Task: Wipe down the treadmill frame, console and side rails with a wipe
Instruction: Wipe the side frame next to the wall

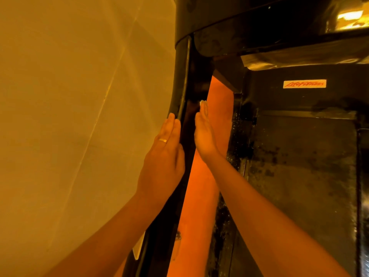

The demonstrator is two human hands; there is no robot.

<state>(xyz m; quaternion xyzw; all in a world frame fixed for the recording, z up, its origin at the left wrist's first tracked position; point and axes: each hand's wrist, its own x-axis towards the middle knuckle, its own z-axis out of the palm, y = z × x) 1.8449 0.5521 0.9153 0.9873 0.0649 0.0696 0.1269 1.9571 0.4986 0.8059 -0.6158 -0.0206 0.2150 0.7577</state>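
Note:
A black upright post (190,92) of the treadmill frame runs down the middle of the head view. My left hand (163,156), with a ring on one finger, lies flat with straight fingers against the post's left side. My right hand (204,132) presses flat against the post's right side. A small white edge of the wipe (202,101) shows at its fingertips; the rest of the wipe is hidden under the hand. The underside of the console (249,23) spans the top.
A pale wall or floor surface (79,116) fills the left. The dark treadmill deck and motor cover (303,156) with a red-lettered label (304,84) lie at the right. An orange strip of floor (201,196) shows between post and deck.

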